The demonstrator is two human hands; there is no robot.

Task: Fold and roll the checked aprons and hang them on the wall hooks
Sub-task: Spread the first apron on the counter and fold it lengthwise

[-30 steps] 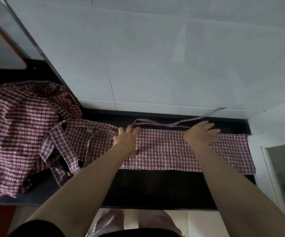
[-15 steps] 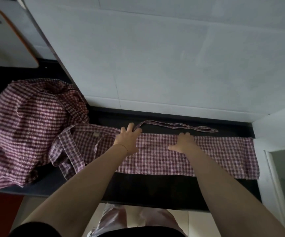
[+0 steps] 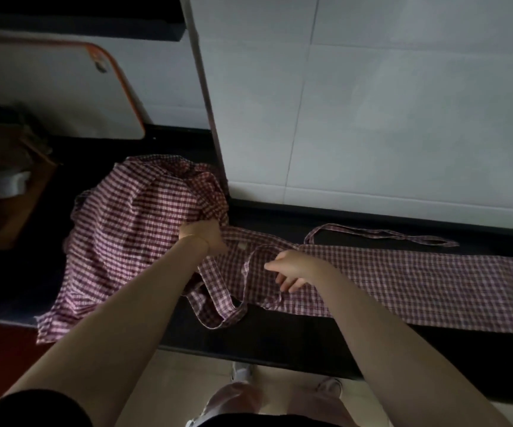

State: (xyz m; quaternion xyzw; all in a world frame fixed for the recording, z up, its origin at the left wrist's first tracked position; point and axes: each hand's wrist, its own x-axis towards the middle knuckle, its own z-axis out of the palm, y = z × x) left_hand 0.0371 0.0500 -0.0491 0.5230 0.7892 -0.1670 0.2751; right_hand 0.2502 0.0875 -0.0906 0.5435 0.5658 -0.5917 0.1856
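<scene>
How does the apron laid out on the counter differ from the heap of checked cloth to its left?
The laid-out apron is folded into a long flat strip; the heap is bunched and creased. The apron lies wholly on the counter; the heap's corner hangs over the edge. Both share the red-and-white check.
</scene>
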